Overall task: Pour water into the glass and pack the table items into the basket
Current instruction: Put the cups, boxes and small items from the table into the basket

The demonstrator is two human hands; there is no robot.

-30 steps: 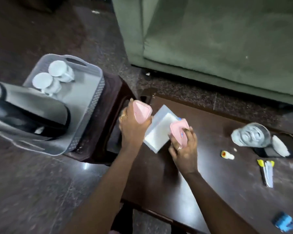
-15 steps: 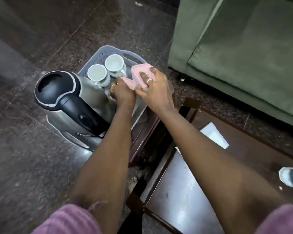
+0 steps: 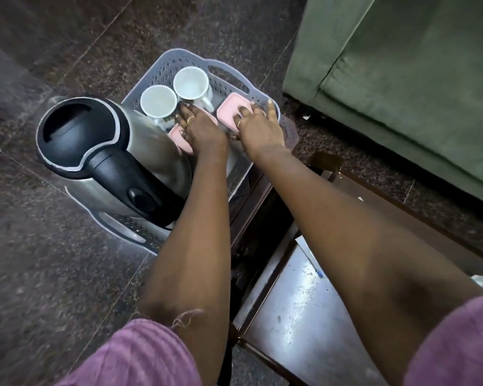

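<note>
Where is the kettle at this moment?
In the head view, the kettle stands at the near-left end of the grey basket, just left of the left hand, with a white cup right behind it.
</note>
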